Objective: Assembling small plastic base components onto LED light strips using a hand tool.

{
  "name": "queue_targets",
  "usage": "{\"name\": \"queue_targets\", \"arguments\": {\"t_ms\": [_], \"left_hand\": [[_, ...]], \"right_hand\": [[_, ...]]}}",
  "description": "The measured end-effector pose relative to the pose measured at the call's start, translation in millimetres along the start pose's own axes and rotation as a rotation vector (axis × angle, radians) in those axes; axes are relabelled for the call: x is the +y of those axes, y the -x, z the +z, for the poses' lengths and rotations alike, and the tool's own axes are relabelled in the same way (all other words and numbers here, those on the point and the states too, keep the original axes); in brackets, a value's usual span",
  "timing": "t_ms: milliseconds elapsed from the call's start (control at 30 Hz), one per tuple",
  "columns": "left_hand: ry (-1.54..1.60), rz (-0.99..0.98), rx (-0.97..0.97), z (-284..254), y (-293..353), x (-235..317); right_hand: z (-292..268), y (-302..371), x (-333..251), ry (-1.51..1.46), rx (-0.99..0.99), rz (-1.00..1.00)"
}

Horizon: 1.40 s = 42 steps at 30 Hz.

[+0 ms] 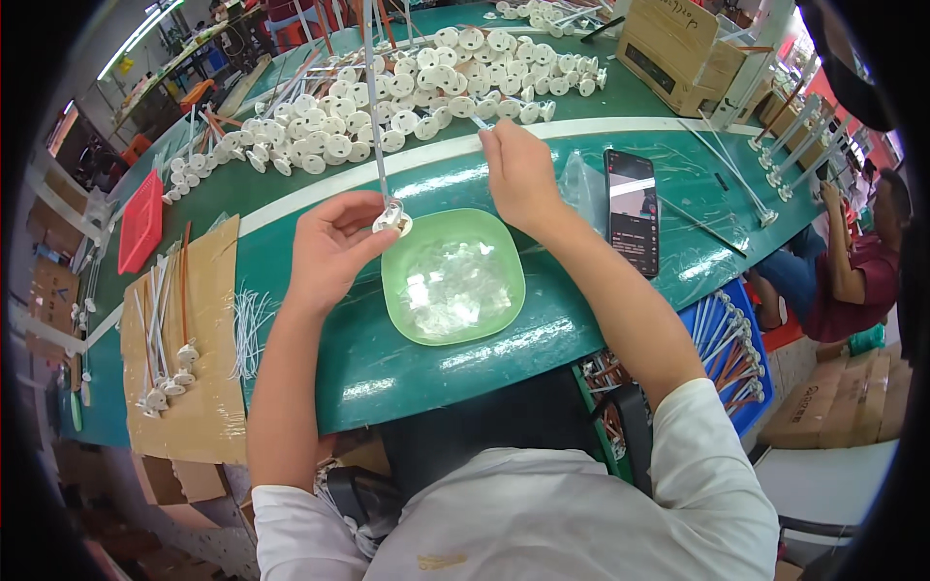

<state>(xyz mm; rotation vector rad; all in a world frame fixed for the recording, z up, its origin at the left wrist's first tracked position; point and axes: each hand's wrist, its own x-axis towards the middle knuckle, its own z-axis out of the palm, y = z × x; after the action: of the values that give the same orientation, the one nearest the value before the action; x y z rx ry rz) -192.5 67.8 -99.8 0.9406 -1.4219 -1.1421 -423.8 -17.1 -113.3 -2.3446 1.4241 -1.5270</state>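
My left hand (334,247) is closed on a long thin metal rod with a round white base (392,221). The base sits between thumb and fingers at the left rim of a light green bowl (390,295), and the rod rises upward. In the bowl lie many small clear plastic pieces (455,281). My right hand (523,179) is pinched beyond the bowl, at the near edge of a large pile of white round-based rods (426,82). A small pale bluish thing (480,122) shows at its fingertips, too small to name.
A phone (632,213) lies right of my right forearm, beside clear plastic film (579,184). Left are a cardboard sheet (213,387) with several rods, white strips (252,334) and a red basket (142,223). A blue bin (765,373) stands low right; another person (857,252) sits beyond.
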Motion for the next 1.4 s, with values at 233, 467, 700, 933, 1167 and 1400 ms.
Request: {"name": "queue_targets", "arguments": {"t_ms": [233, 467, 700, 933, 1167, 1400], "left_hand": [[-0.006, -0.005, 0.026, -2.3, 1.3, -3.2], [0.089, 0.04, 0.065, -5.0, -5.6, -8.0], [0.258, -0.066, 0.084, -7.2, -3.0, -5.3], [0.263, -0.077, 0.071, 0.2, -2.8, 0.6], [0.291, -0.08, 0.069, 3.1, -0.4, -0.3], [0.272, -0.097, 0.04, 10.7, 1.9, 2.3]], "right_hand": [[-5.0, 2.6, 1.2, -0.097, -0.19, 0.013], [3.8, 4.7, 12.5, 0.003, -0.21, -0.058], [-9.3, 1.5, 1.6, 0.004, -0.229, 0.013], [-2.9, 2.8, 9.4, 0.15, -0.138, -0.053], [-11.6, 9.0, -20.0, -0.28, -0.088, -0.354], [-11.7, 17.7, -41.2, -0.393, -0.098, -0.533]]}}
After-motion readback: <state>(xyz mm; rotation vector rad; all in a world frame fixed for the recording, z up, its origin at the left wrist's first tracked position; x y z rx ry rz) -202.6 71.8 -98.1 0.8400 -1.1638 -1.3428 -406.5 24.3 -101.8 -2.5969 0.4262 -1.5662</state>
